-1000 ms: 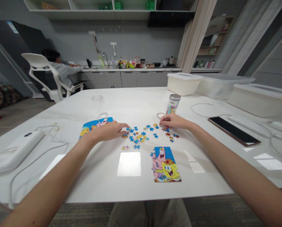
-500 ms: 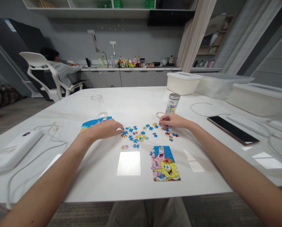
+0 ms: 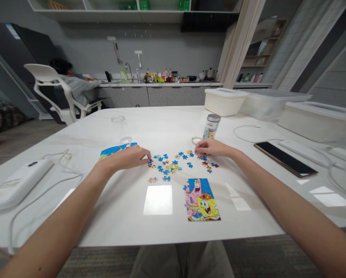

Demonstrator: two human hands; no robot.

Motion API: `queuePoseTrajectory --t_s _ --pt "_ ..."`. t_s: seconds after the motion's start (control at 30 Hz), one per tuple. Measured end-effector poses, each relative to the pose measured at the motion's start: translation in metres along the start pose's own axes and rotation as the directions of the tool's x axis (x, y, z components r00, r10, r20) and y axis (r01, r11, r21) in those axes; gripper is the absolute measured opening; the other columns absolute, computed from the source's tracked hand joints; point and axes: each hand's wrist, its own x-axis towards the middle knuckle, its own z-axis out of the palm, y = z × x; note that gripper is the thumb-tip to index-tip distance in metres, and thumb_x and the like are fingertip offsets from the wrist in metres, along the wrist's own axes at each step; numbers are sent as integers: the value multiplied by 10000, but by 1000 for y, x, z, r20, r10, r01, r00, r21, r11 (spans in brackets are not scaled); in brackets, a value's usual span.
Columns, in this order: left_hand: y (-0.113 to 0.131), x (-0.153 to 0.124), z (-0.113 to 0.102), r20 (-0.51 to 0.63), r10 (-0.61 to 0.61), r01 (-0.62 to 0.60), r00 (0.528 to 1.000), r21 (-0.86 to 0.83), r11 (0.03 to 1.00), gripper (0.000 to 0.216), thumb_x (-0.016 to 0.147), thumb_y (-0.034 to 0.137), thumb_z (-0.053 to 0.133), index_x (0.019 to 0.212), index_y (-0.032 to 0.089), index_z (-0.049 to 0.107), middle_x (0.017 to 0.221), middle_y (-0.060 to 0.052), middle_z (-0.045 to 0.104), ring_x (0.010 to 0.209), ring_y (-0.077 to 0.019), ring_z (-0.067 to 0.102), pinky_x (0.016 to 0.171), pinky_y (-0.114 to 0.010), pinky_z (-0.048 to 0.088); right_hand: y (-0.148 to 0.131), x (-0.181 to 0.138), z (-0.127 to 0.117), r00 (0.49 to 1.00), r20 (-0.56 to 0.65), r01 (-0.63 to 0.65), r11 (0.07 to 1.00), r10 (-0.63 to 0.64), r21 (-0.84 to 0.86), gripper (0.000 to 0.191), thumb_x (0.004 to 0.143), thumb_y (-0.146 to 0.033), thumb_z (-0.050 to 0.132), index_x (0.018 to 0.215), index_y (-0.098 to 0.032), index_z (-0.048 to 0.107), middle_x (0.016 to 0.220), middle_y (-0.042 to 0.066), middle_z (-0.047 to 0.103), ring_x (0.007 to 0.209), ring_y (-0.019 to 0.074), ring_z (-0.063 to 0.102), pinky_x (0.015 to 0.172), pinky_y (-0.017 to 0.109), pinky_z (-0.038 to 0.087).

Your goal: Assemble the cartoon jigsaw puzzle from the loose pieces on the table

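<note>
My left hand point(image 3: 136, 157) is at the left edge of a spread of loose jigsaw pieces point(image 3: 170, 167), fingers curled and tips against a piece there. Across the spread, my right hand point(image 3: 209, 147) rests with bent, closed fingers over blue and red pieces point(image 3: 202, 157); whatever its fingertips pinch is hidden. Nearer me lies a partly joined cartoon puzzle point(image 3: 202, 200), showing a pink and a yellow figure on blue. Two loose pieces, one pink-yellow point(image 3: 152, 180) and one blue point(image 3: 166, 178), lie apart from the others. Behind my left wrist is a blue picture sheet point(image 3: 117, 148), partly covered.
A printed canister point(image 3: 211, 126) stands behind my right hand beside a round lid point(image 3: 196, 140). A clear jar point(image 3: 121, 129) is at back left. A phone point(image 3: 284, 158), cables and lidded bins point(image 3: 320, 121) occupy the right; a white device point(image 3: 19, 183) lies left. A person sits beyond the table.
My left fingertips have shifted slightly, and the pieces beside them sit a little farther left. My right hand stays in nearly the same place.
</note>
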Motion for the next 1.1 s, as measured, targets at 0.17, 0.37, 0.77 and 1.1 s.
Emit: queuePoseTrajectory --t_s 0.17,0.37,0.77,1.1 --pt "7 3 1 16 -24 24 1000 9 1000 376 916 452 444 1167 292 674 834 -37 716 781 -192 649 741 -270 441 1 0 -1 1000 -3 6 1000 -6 1 299 785 -432 606 790 -147 696 655 22 646 523 101 487 540 255 386" --pt "22 9 9 26 82 -80 996 -51 995 439 961 450 355 1268 279 618 1076 -63 737 935 -202 671 823 -288 461 0 0 0 1000 3 -1 1000 1 25 290 775 -427 619 797 -147 692 636 10 631 510 95 481 518 249 375" --pt "21 9 10 11 87 -87 996 -46 995 384 937 417 412 1181 288 679 1005 -60 749 887 -208 686 798 -295 484 0 2 -7 974 -181 135 991 -134 -7 254 793 -370 658 940 -174 727 1034 96 674 848 182 611 674 293 481" --pt "26 8 8 2 6 -6 1000 -19 1000 331 896 422 474 1125 295 676 847 -48 698 737 -195 660 695 -273 477 1 9 7 971 -24 226 950 -237 -216 224 818 -294 647 983 -185 753 967 81 671 843 183 607 751 311 485"
